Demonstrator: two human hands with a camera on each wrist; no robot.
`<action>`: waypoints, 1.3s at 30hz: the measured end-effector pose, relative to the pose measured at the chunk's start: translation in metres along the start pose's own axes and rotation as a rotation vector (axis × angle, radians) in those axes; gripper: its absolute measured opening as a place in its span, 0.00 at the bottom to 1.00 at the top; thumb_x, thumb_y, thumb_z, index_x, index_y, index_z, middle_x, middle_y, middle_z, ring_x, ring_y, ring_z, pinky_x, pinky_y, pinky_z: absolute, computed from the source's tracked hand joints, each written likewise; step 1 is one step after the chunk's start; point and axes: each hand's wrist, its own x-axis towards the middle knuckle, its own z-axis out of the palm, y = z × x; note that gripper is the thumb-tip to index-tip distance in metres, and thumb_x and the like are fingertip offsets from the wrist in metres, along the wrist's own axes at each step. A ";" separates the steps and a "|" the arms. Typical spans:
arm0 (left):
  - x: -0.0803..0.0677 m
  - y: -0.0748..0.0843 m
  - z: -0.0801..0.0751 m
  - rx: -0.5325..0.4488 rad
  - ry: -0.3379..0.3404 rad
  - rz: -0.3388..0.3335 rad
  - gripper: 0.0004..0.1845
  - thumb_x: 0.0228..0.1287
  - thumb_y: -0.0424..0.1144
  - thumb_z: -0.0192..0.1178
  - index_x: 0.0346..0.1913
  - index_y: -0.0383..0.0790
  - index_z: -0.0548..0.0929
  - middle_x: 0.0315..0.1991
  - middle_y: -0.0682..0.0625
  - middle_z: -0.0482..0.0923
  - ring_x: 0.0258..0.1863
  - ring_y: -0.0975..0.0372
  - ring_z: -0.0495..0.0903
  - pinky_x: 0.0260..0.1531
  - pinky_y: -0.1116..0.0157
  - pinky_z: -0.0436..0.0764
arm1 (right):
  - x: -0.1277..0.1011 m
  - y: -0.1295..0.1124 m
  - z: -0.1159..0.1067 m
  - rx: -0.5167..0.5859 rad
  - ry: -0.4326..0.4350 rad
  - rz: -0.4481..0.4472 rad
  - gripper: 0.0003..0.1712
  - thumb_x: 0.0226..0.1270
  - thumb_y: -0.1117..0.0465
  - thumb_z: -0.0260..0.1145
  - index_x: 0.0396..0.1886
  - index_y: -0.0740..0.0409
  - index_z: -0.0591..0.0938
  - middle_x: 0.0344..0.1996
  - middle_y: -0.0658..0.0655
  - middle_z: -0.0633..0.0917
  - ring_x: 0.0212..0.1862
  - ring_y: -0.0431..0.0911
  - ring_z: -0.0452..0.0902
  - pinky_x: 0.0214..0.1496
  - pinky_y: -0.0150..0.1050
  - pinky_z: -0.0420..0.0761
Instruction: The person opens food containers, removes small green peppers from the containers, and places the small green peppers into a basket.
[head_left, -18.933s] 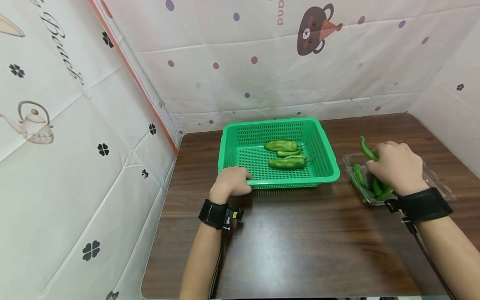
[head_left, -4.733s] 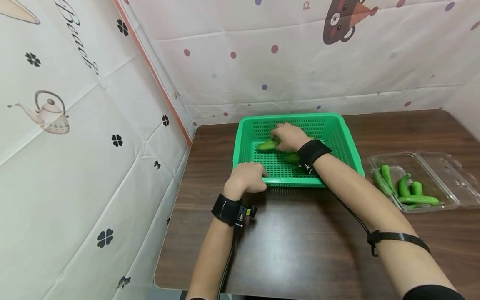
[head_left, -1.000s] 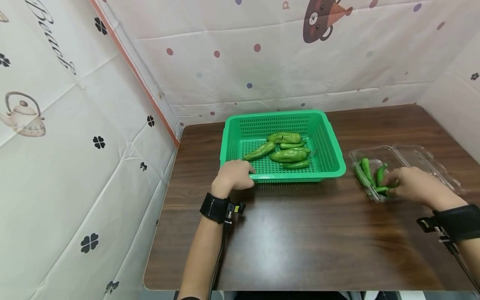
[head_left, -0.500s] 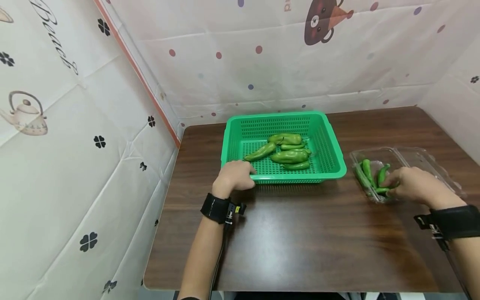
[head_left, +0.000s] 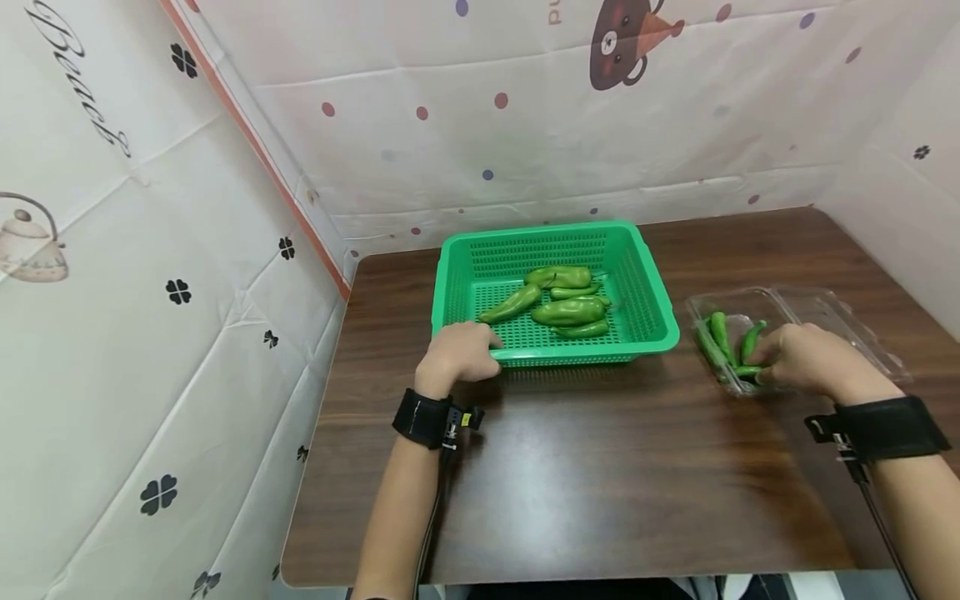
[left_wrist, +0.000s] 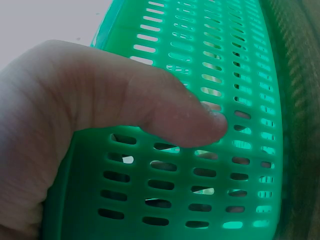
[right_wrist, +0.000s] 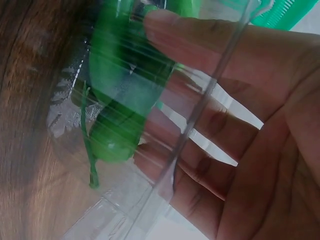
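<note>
A green slotted basket (head_left: pixel 654 287) stands mid-table with several green peppers (head_left: pixel 567 311) lying in it. My left hand (head_left: pixel 480 342) grips its front-left rim, the thumb (left_wrist: pixel 165 110) pressed against the basket wall (left_wrist: pixel 215 75). To the right lies an open clear plastic tray (head_left: pixel 825 308) holding a few slimmer green peppers (head_left: pixel 720 333). My right hand (head_left: pixel 765 367) reaches into it, and its fingers (right_wrist: pixel 215 45) pinch one pepper (right_wrist: pixel 125 85) at the tray's near end, seen through the plastic.
The brown wooden table (head_left: pixel 600 475) has bare surface in front of the basket. Patterned white cloth walls (head_left: pixel 525 142) close in the left, back and right sides. The tray's hinged lid (head_left: pixel 862 329) lies open to the right.
My right hand came back from the basket to the tray, leaving one more pepper in the basket. Over the last second it has stayed among the tray's peppers. The left hand has kept its grip.
</note>
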 end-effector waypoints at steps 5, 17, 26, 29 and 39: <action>0.001 -0.001 -0.004 0.004 0.010 0.011 0.29 0.58 0.33 0.54 0.63 0.56 0.84 0.58 0.51 0.85 0.23 0.62 0.52 0.22 0.65 0.54 | 0.005 0.000 -0.005 0.002 0.000 0.010 0.08 0.55 0.61 0.76 0.36 0.53 0.93 0.38 0.60 0.91 0.38 0.56 0.85 0.37 0.58 0.81; 0.005 -0.002 -0.010 0.008 0.022 -0.005 0.29 0.59 0.34 0.55 0.64 0.55 0.84 0.64 0.52 0.82 0.22 0.62 0.51 0.21 0.65 0.53 | 0.010 0.000 -0.014 0.001 0.023 -0.011 0.09 0.54 0.60 0.76 0.37 0.51 0.93 0.40 0.61 0.91 0.42 0.61 0.85 0.40 0.61 0.81; 0.002 0.001 -0.008 -0.016 0.013 -0.006 0.29 0.58 0.33 0.55 0.64 0.52 0.84 0.62 0.51 0.83 0.21 0.63 0.48 0.21 0.64 0.52 | 0.005 0.002 -0.008 0.020 0.036 -0.011 0.09 0.53 0.60 0.77 0.35 0.51 0.93 0.38 0.60 0.91 0.41 0.62 0.85 0.41 0.61 0.81; 0.000 0.001 -0.004 -0.011 0.014 -0.008 0.29 0.57 0.34 0.55 0.63 0.53 0.85 0.61 0.51 0.84 0.21 0.63 0.48 0.21 0.65 0.52 | 0.003 0.002 -0.004 0.021 0.038 -0.014 0.08 0.52 0.59 0.77 0.35 0.50 0.93 0.38 0.59 0.91 0.41 0.61 0.85 0.41 0.61 0.81; -0.006 0.002 0.004 -0.016 0.033 -0.002 0.29 0.56 0.33 0.56 0.62 0.54 0.86 0.59 0.51 0.85 0.21 0.63 0.45 0.22 0.64 0.49 | -0.004 0.003 0.003 0.051 0.015 0.017 0.08 0.52 0.59 0.77 0.35 0.50 0.92 0.38 0.60 0.91 0.38 0.57 0.85 0.38 0.58 0.81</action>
